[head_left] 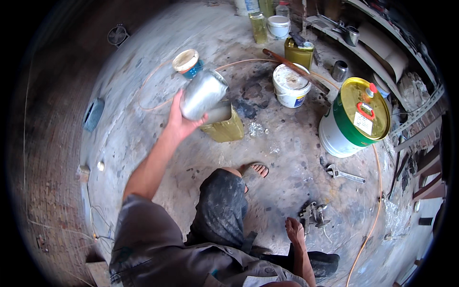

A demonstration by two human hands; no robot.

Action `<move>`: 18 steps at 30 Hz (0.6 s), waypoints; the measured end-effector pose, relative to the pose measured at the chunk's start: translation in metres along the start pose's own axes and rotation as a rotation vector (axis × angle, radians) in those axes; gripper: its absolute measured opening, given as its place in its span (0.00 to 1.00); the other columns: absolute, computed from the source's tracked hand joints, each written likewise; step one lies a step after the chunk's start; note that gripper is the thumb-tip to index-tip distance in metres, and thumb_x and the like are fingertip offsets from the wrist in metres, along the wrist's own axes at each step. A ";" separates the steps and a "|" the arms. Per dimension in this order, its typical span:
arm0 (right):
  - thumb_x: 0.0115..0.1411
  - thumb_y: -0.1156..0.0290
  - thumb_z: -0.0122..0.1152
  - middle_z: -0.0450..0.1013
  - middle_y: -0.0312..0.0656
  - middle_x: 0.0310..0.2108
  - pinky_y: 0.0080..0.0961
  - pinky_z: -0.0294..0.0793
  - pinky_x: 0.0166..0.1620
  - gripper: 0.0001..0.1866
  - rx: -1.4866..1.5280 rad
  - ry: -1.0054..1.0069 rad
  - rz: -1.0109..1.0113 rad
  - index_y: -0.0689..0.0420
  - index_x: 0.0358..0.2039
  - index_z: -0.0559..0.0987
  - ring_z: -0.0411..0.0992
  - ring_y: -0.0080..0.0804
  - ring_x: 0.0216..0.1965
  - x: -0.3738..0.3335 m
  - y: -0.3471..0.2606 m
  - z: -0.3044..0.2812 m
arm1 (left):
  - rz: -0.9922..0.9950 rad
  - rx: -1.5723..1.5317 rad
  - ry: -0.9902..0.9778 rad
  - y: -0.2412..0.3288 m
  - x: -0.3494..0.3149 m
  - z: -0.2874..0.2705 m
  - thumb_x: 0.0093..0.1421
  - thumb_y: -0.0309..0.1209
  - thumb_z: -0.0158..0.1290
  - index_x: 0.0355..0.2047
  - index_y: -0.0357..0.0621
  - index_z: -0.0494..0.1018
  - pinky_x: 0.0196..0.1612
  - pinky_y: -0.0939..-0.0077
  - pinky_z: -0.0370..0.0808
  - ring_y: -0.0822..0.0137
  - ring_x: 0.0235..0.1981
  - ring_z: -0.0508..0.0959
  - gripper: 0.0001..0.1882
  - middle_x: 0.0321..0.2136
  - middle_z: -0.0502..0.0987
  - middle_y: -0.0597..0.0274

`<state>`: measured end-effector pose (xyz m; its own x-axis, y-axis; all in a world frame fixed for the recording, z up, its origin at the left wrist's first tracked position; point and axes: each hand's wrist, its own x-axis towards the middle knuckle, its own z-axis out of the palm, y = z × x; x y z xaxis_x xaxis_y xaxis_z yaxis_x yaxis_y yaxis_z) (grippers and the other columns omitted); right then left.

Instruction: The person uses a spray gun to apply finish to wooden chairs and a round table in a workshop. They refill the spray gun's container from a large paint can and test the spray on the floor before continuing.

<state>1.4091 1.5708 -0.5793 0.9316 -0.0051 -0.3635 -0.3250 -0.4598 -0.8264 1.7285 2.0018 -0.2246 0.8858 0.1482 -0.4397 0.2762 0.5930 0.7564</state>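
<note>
Silver metal cup (203,95) sits tilted in the left hand (178,123), its grip clamped around the side, near an open gold tin (225,130) whose contents I cannot make out. The right hand (295,231), grip loosely apart, is near a metal tool (313,214). A stick (297,70) crosses the white bucket (287,99).

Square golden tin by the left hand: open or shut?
Open: the tin shows its grey inner wall beneath the silver can. Contents: cannot tell.

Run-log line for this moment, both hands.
left hand: gripping tilted silver can | right hand: near metal tool | on floor: gold tin, wrench
</note>
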 end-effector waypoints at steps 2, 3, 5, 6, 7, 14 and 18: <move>0.69 0.61 0.57 0.81 0.47 0.29 0.28 0.78 0.38 0.20 -0.013 0.008 0.018 0.66 0.49 0.82 0.81 0.32 0.32 -0.002 -0.007 -0.001 | -0.072 -0.116 -0.206 -0.028 0.007 -0.025 0.66 0.63 0.47 0.60 0.56 0.69 0.44 0.51 0.75 0.55 0.54 0.73 0.33 0.60 0.72 0.58; 0.69 0.61 0.56 0.81 0.48 0.29 0.29 0.79 0.38 0.20 -0.016 0.008 0.042 0.66 0.48 0.82 0.81 0.33 0.33 -0.003 -0.011 -0.003 | -0.100 -0.144 -0.285 -0.046 0.010 -0.030 0.65 0.64 0.46 0.61 0.56 0.68 0.44 0.51 0.75 0.55 0.55 0.73 0.34 0.60 0.72 0.58; 0.69 0.62 0.56 0.81 0.48 0.30 0.29 0.79 0.39 0.20 -0.013 0.014 0.076 0.66 0.48 0.82 0.82 0.34 0.33 -0.006 -0.015 -0.004 | -0.155 -0.192 -0.397 -0.076 0.012 -0.028 0.65 0.66 0.45 0.64 0.56 0.66 0.44 0.50 0.74 0.52 0.57 0.72 0.37 0.62 0.70 0.57; 0.69 0.62 0.56 0.81 0.48 0.30 0.29 0.78 0.39 0.20 -0.007 0.023 0.084 0.66 0.48 0.82 0.81 0.34 0.33 -0.008 -0.015 -0.002 | -0.181 -0.211 -0.432 -0.089 0.012 -0.024 0.65 0.66 0.44 0.66 0.57 0.65 0.43 0.50 0.74 0.49 0.59 0.72 0.38 0.64 0.69 0.56; 0.69 0.62 0.56 0.81 0.48 0.30 0.29 0.78 0.39 0.20 -0.001 0.032 0.093 0.67 0.48 0.82 0.81 0.34 0.33 -0.010 -0.016 -0.001 | -0.208 -0.231 -0.468 -0.098 0.016 -0.023 0.65 0.67 0.43 0.68 0.57 0.63 0.42 0.50 0.73 0.47 0.61 0.71 0.40 0.66 0.67 0.54; 0.68 0.63 0.58 0.81 0.52 0.31 0.32 0.79 0.41 0.18 0.038 0.069 0.168 0.65 0.48 0.82 0.82 0.40 0.35 -0.025 -0.037 0.002 | -0.307 -0.162 -0.686 -0.135 0.042 -0.006 0.67 0.62 0.43 0.71 0.48 0.60 0.73 0.46 0.57 0.51 0.72 0.61 0.42 0.71 0.62 0.54; 0.68 0.62 0.58 0.81 0.58 0.34 0.38 0.79 0.42 0.17 0.093 0.107 0.212 0.61 0.48 0.83 0.82 0.50 0.37 -0.031 -0.055 0.004 | -0.332 -0.086 -0.679 -0.152 0.060 0.004 0.66 0.60 0.46 0.70 0.46 0.62 0.73 0.48 0.57 0.53 0.71 0.63 0.40 0.69 0.65 0.55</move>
<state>1.3980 1.5996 -0.5240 0.8514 -0.1894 -0.4892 -0.5239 -0.3551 -0.7742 1.7412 1.9179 -0.3639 0.8040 -0.5516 -0.2221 0.5627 0.5849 0.5842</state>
